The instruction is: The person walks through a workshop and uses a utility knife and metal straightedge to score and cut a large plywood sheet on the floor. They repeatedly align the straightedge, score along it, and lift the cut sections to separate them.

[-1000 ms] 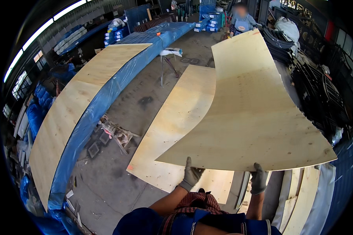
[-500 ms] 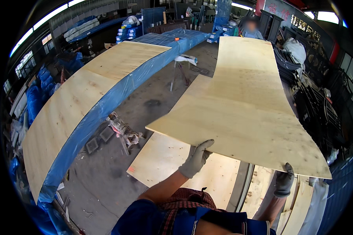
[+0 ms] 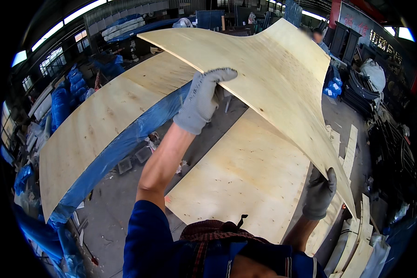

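Note:
A large, thin plywood sheet (image 3: 259, 60) is held up in front of me, tilted with its left side higher and its surface bowed. My left hand (image 3: 204, 97), in a grey glove, grips its near edge with the thumb on top. Lower down on the right, my gloved right hand (image 3: 320, 192) grips the same edge near the sheet's right corner. The fingers under the sheet are partly hidden. At its far end, a person (image 3: 320, 39) stands partly behind it. Beneath it lies another plywood sheet (image 3: 241, 171).
A long stack wrapped in blue film (image 3: 125, 143), topped by plywood (image 3: 102, 111), curves along the left. Narrow wood strips (image 3: 356, 241) lie at lower right. Black metal frames (image 3: 389, 143) line the right side. Blue-wrapped bundles (image 3: 60, 106) stand at far left.
The held plywood sheet has risen on its left side and swung leftward, now tilted and bent. My left hand has moved up and away from me. More of the lower sheet shows.

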`<state>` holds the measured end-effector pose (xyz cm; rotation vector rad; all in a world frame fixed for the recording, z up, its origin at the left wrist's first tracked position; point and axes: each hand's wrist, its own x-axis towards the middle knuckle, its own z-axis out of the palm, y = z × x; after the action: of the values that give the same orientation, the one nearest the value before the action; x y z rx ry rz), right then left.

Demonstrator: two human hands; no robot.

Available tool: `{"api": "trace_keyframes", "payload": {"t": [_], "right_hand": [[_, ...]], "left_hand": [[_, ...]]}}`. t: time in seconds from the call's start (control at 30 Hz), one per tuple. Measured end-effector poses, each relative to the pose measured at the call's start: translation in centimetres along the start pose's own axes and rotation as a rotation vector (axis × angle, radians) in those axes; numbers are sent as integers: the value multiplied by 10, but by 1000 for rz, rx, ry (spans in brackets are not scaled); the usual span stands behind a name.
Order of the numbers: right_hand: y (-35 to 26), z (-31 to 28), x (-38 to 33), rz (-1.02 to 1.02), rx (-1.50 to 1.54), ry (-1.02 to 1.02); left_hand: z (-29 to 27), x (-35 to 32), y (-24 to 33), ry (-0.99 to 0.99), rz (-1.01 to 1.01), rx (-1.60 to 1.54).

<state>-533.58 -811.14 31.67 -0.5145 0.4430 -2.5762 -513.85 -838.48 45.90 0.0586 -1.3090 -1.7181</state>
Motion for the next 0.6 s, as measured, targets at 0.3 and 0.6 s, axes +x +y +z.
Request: {"api": "trace_keyframes", "payload": {"t": [0.3, 0.6], "right_hand": [[87, 29, 25, -72, 115, -5], [193, 38, 124, -109, 168, -162]], "left_hand": [[-81, 94, 48, -155, 195, 230], [-188, 194, 56, 91, 67, 193]]}}
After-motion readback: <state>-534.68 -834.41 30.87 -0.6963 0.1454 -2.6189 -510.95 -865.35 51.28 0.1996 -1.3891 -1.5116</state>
